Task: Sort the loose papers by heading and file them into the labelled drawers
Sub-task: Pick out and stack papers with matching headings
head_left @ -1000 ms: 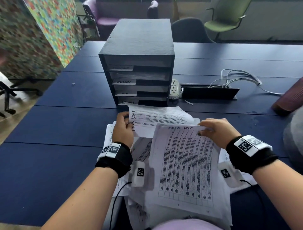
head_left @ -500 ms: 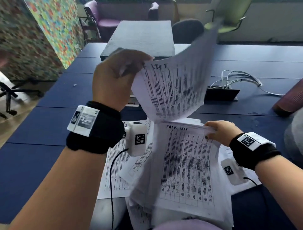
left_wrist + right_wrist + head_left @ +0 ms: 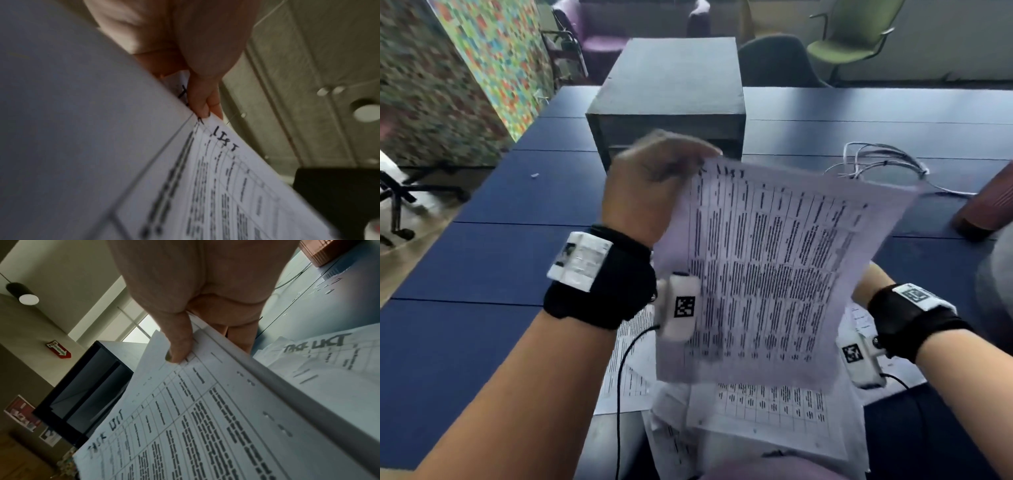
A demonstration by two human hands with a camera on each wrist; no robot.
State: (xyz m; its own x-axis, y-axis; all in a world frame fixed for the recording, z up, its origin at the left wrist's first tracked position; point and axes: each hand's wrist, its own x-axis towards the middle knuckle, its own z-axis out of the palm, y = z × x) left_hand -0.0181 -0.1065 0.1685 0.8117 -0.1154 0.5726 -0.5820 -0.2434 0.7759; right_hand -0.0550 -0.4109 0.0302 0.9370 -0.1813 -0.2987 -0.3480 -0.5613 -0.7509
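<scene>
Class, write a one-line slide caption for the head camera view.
Left hand lifts a printed sheet before the drawer unit while more loose papers wait below.

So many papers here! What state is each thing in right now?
Left hand: pinches the lifted sheet's top corner.
Lifted sheet: in the air, tilted, printed side toward the camera.
Right hand: thumb on top, holds a "Task List" stack by its edge.
Paper pile: loose on the table.
Drawer unit: upright, its front mostly hidden.
</scene>
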